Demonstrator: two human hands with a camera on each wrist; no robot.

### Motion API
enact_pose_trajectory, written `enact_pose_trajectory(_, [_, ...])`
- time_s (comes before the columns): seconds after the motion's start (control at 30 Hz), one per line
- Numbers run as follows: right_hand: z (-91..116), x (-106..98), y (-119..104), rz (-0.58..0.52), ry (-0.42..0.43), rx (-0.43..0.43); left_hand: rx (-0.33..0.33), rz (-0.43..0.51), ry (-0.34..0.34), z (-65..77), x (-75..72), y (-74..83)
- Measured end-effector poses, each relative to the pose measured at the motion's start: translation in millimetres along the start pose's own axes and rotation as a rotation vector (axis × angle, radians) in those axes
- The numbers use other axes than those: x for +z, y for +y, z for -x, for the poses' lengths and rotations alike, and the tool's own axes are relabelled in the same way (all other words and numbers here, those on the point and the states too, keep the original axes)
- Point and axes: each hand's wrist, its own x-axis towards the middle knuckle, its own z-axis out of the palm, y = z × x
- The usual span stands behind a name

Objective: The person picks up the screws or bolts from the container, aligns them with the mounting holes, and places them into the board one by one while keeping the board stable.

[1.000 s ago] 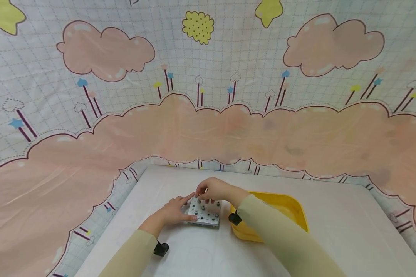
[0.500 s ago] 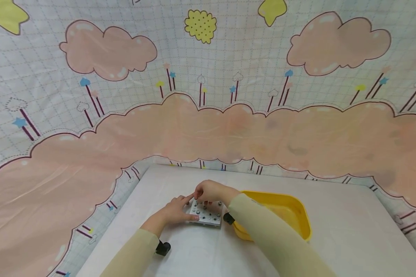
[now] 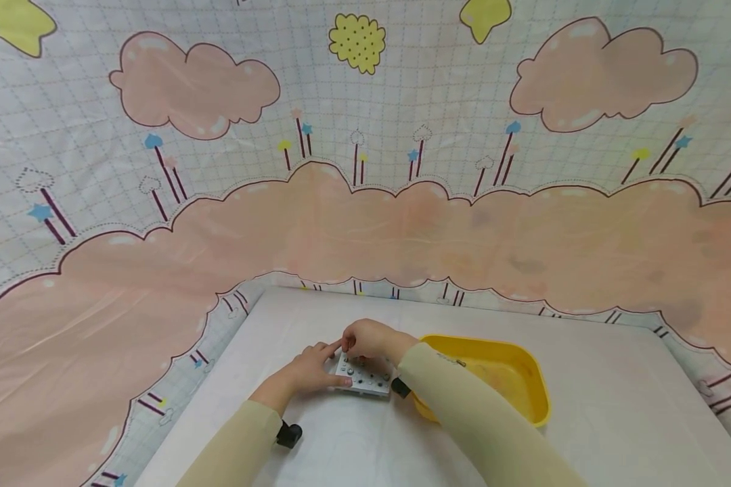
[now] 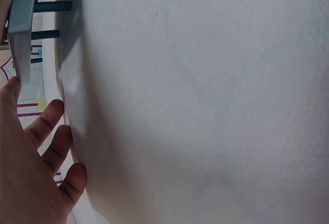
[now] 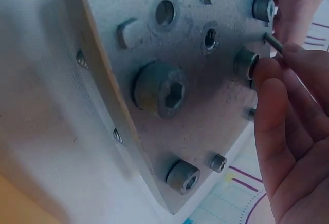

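Observation:
A silver metal plate (image 3: 365,386) stands raised off the table on threaded screw ends (image 4: 53,6) that stick out below. Socket-head screws of different sizes, a large one (image 5: 162,90) among them, sit in its top face beside several open holes. My left hand (image 3: 304,372) grips the plate's left side between thumb and index finger, the other fingers loosely bent near the tabletop. Over the plate's far left part, my right hand (image 3: 370,339) pinches a thin metal pin (image 5: 274,43) between thumb and index finger. Its end meets the plate; whether it sits in a hole I cannot tell.
A yellow tray (image 3: 539,385) stands right of the plate, partly under my right forearm, with a small dark item (image 3: 460,362) showing beside the sleeve. White cloth (image 3: 621,399) covers the table. A printed curtain (image 3: 438,237) hangs behind.
My right hand has come down closer to the plate and pulled its fingers in tighter at the far left part. The left hand keeps its hold. The whole head view has shifted slightly.

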Motion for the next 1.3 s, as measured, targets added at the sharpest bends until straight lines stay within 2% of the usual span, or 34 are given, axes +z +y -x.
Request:
enact_pose_trajectory(0.27, [1, 0, -3, 0.061, 0.017, -0.032, 0.007, 0.002, -0.002, 0.4, -2.3, 4.2])
enact_pose_trajectory(0.57, [1, 1, -7, 0.206, 0.028, -0.095, 0.014, 0.005, 0.005, 0.5, -3.1, 5.9])
enact_pose_trajectory(0.67, [3, 2, -8, 0.224, 0.019, -0.110, 0.013, 0.001, 0.007, 0.4, -3.4, 6.5])
enact_pose_trajectory(0.97, [5, 1, -8, 0.196, 0.007, -0.091, -0.006, 0.014, 0.000, 0.1, -2.1, 5.6])
enact_pose_trajectory(1.3, [14, -4, -7, 0.090, 0.030, -0.087, -0.020, 0.021, 0.006, 1.8, -0.6, 4.2])
